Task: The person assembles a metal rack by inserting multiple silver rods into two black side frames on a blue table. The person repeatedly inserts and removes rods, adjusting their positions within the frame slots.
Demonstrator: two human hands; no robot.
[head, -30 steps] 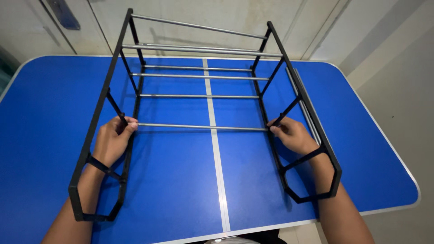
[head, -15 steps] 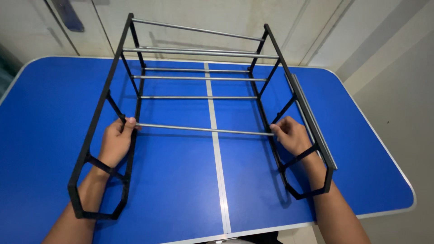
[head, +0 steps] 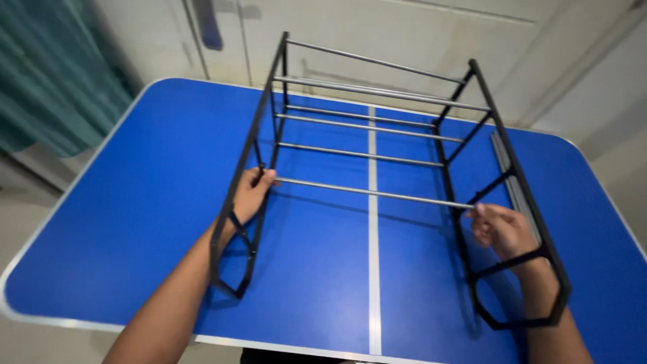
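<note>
We see a blue folding table (head: 135, 202) with a pale rim and a white seam down its middle. Behind it stands an off-white panelled wall (head: 404, 34), faintly stained. A teal curtain (head: 47, 74) hangs at far left. Pale floor (head: 27, 195) shows beneath it. Light is even, soft.
</note>
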